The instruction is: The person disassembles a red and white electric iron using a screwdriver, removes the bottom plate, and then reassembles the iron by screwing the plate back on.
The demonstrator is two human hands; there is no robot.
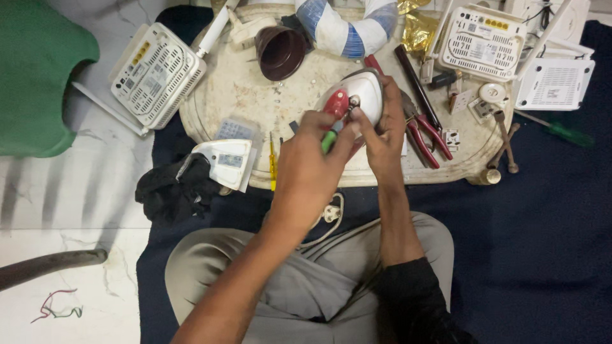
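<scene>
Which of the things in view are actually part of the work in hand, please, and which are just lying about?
In use:
- clothes iron, steadied by the right hand
- green-handled screwdriver, gripped by the left hand, tip at the iron

Lying about:
- red pliers
- white routers
- brown cup
- yellow screwdriver
- small hammer
- black cloth

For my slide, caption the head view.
Left hand drives a green screwdriver into an iron steadied by right hand.
</scene>
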